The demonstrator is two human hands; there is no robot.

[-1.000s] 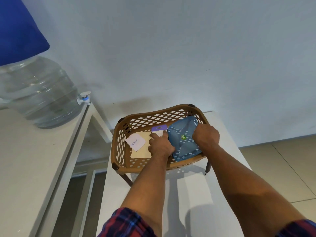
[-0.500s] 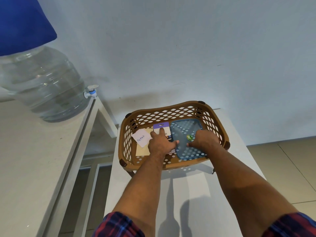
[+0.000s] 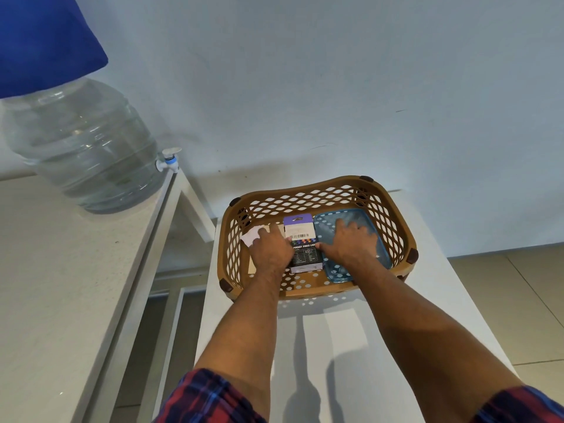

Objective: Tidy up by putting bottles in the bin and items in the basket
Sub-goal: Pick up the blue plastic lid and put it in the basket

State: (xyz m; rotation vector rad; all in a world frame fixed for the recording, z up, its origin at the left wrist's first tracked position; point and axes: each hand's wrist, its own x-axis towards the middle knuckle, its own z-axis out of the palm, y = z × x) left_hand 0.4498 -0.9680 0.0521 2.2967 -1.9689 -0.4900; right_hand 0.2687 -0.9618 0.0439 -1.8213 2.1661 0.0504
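Observation:
A brown lattice basket [image 3: 317, 190] stands on a low white table [image 3: 329, 346]. Inside lie a purple-and-black box [image 3: 300, 239] in the middle, a blue dotted pouch [image 3: 345, 216] at the right, and a white paper note [image 3: 251, 236] over a tan card at the left. My left hand [image 3: 271, 250] rests flat in the basket over the card, just left of the box. My right hand [image 3: 351, 244] lies palm down on the pouch, fingers spread, thumb touching the box's right side.
A large clear water jug [image 3: 82, 148] with a small tap [image 3: 169, 160] sits on a higher white counter [image 3: 61, 285] to the left. A blue cloth [image 3: 42, 41] covers its top. A white wall rises behind; tiled floor [image 3: 518, 300] lies to the right.
The pouch went from tilted in my right hand to lying flat in the basket. My left hand let go of the box and slid left of it; my right hand now presses the pouch.

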